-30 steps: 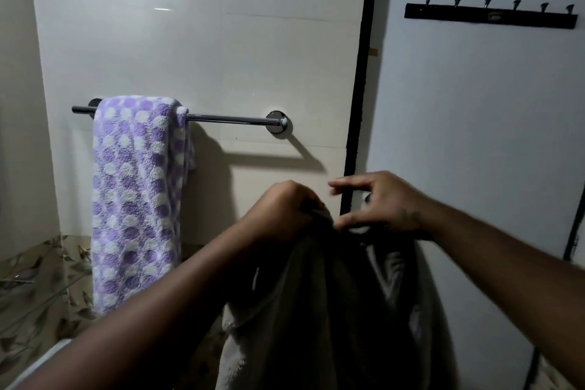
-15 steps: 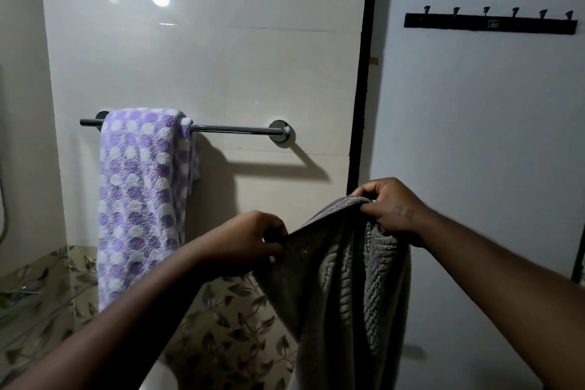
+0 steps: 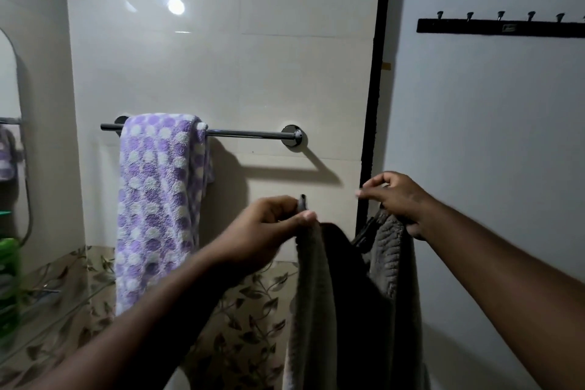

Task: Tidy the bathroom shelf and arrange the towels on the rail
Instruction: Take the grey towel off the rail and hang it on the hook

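Grey towel (image 3: 348, 310): pinched at top edge in your left hand (image 3: 269, 228) and right hand (image 3: 399, 199), hanging below-right of the level rail (image 3: 253, 133)'s bare stretch, left hand nearer.

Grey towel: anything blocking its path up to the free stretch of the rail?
Nothing visible. The grey towel hangs from both hands below the rail; the purple dotted towel covers only its left end.

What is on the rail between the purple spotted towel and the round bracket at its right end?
Nothing: in the head view that stretch of the rail is bare metal from the spotted towel to the bracket.
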Motion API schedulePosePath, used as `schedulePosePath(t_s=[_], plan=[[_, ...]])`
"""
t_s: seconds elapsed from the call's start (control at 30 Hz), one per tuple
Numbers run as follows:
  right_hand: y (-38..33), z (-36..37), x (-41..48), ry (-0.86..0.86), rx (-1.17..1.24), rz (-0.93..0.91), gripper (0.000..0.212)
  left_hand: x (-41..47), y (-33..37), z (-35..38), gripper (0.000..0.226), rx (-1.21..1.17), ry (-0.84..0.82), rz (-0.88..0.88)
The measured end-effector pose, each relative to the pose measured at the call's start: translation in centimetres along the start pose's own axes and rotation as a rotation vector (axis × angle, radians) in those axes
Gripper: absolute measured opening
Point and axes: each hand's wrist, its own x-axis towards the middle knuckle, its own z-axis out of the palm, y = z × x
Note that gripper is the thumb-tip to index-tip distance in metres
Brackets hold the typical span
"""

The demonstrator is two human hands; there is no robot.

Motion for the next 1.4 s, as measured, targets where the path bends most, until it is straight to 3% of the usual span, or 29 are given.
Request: schedulePosePath(t_s=[0.1, 0.2, 0.3, 0.43, 0.53, 0.67, 0.77, 0.9, 1.0, 1.2, 1.4], plan=[[-1.6, 2.4, -1.2, 0.048, 0.06, -0.051, 0.037, 1.9, -0.5, 3.3, 0.021, -0.056, 0.113, -0.029], [-3.0, 4.4, -2.8, -0.016, 0.181, -0.029, 0.036, 3.7, -0.6, 6.1, 0.023, -0.235, 0.071, -0.112], [-3.8, 4.0, -3.9, -0.068, 0.334, 0.029, 0.029, 4.6, -0.9, 7.0, 0.027, -0.18, 0.112, -0.137], [-3.0, 2.2, -5.0, -0.263, 0.452, 0.052, 0.021, 4.5, -1.6, 6.5, 0.028, -0.152, 0.074, -0.155], [-2.0, 0.9, -5.4, -0.368, 0.573, 0.004, 0.016, 4.7, -1.8, 5.7, 0.042, -0.158, 0.114, -0.162], [-1.3, 0.0, -5.2, -0.274, 0.426, -0.021, 0.032, 5.0, -2.1, 5.1, 0.033, -0.103, 0.115, -0.17], [-1.0, 0.8, -5.1, -0.09, 0.284, -0.113, 0.022, 5.2, -2.6, 5.0, 0.031, -0.039, 0.15, -0.205], [-0.4, 1.7, -4.6, 0.102, 0.162, -0.188, 0.015, 5.2, -2.8, 4.2, 0.037, 0.297, 0.237, -0.141], [-0.1, 2.5, -4.7, 0.06, 0.126, -0.212, 0.013, 4.9, -2.7, 3.9, 0.028, 0.348, 0.227, -0.116], [0.0, 3.7, -4.9, 0.044, 0.148, -0.195, 0.015, 3.9, -2.7, 3.8, 0.012, 0.103, 0.161, -0.226], [0.7, 5.1, -5.7, -0.036, 0.186, -0.243, 0.011, 3.2, -3.6, 5.3, 0.015, 0.003, 0.311, -0.181]])
